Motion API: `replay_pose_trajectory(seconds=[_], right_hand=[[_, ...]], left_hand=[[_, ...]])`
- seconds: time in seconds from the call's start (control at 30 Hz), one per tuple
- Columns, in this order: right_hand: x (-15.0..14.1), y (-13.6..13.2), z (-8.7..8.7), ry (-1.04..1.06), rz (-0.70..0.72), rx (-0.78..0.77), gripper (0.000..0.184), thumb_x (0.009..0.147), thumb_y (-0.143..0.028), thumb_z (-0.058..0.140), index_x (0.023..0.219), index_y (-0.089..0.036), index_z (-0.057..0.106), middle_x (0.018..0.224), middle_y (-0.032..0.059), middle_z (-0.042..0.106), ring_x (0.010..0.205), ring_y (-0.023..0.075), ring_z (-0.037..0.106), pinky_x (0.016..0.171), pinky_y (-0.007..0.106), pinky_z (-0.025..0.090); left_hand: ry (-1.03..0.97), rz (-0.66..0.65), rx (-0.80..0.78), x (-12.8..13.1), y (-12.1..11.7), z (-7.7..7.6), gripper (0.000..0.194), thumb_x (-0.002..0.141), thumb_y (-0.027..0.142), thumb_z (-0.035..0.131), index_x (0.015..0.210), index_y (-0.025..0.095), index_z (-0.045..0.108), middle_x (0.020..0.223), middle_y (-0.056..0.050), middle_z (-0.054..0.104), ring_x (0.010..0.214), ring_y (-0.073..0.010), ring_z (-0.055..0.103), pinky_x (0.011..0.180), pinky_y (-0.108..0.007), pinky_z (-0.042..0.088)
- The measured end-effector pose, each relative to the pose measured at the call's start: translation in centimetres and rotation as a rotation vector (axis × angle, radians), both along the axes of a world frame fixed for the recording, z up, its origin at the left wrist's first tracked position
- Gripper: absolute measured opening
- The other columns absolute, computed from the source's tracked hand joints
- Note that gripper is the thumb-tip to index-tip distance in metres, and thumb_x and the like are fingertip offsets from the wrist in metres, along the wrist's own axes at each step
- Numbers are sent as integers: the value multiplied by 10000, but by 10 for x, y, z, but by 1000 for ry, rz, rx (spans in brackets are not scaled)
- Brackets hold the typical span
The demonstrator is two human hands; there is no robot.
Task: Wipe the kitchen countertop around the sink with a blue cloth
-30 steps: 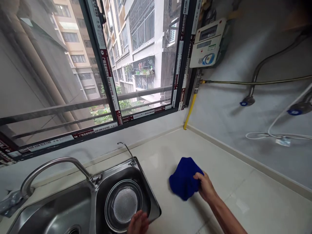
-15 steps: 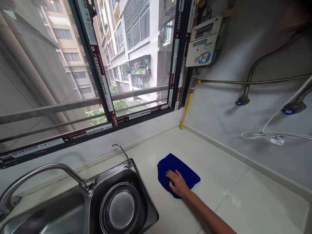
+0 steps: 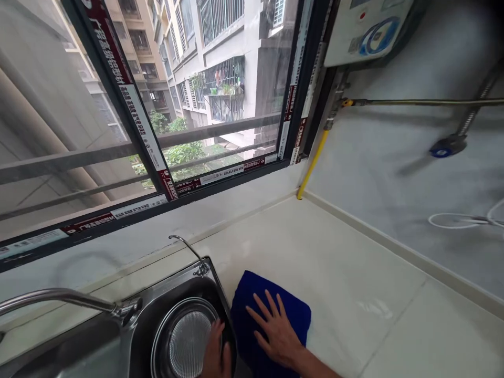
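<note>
A dark blue cloth (image 3: 291,310) lies flat on the pale countertop (image 3: 334,252), close beside the sink's right edge. On top of it rests my right hand (image 3: 275,333), fingers spread, pressing down without gripping. My left hand (image 3: 214,352) has come in at the bottom, over the sink's right basin, with its fingers stretched and the thumb apart; nothing is in it. Behind it, a round metal strainer bowl (image 3: 189,341) sits in that basin, partly covered by the hand.
The steel sink (image 3: 157,291) has a large curved faucet (image 3: 71,296) and a small thin tap (image 3: 187,244). A window (image 3: 212,100) stands behind the counter. On the right wall are a meter (image 3: 366,37), a yellow pipe (image 3: 313,165), a valve (image 3: 449,146) and white cable (image 3: 452,220).
My right hand and the cloth have moved toward me and the sink, and its fingers are spread wider. My left hand has entered the view. The camera has come closer to the corner.
</note>
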State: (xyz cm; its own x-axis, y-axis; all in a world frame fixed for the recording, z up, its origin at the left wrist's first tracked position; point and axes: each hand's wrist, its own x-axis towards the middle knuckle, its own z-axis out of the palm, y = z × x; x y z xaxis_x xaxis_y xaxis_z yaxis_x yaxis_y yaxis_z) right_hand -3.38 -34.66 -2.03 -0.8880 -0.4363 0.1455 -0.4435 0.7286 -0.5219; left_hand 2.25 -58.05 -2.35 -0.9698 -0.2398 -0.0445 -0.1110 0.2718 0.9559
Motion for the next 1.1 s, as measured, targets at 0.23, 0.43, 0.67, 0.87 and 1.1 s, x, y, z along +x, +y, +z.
replay_pose_trajectory(seconds=[0.23, 0.43, 0.67, 0.87, 1.1], right_hand=[[-116, -20, 24, -71, 176, 87, 603, 975, -465, 511, 1549, -414, 333, 1681, -30, 164, 1546, 376, 24, 1212, 705, 18], [-230, -20, 26, -28, 80, 98, 572, 1010, -555, 411, 1542, -347, 379, 1668, -4, 239, 1553, 318, 53, 1249, 608, 20], [-326, 65, 11, -9, -244, 198, 575, 1014, -550, 365, 1552, -345, 363, 1667, -3, 247, 1550, 330, 76, 1246, 598, 33], [-341, 176, 2, -46, -541, 310, 592, 1012, -545, 317, 1569, -344, 328, 1674, 2, 230, 1546, 340, 97, 1244, 589, 56], [-273, 310, -16, -93, -897, 439, 602, 1022, -521, 286, 1589, -317, 282, 1674, 7, 230, 1536, 336, 137, 1239, 564, 104]], left_hand=[[49, -16, -335, -99, 46, 2, 598, 960, 432, 334, 1465, 114, 377, 1643, -191, 329, 1566, -261, 218, 1309, -565, 163], [112, -123, -679, -143, 33, -39, 550, 966, 360, 326, 1425, 76, 435, 1602, -259, 369, 1539, -341, 279, 1247, -681, 240], [55, -43, -767, -176, 54, -38, 580, 969, 398, 329, 1435, 70, 439, 1599, -283, 352, 1550, -439, 182, 1174, -759, 296], [-6, -26, -774, -175, 68, -20, 594, 963, 427, 359, 1454, 100, 424, 1617, -275, 323, 1545, -458, 177, 1175, -786, 251], [176, -82, -824, -176, 54, -45, 587, 959, 363, 377, 1476, 85, 382, 1572, -273, 411, 1571, -348, 173, 1252, -673, 239]])
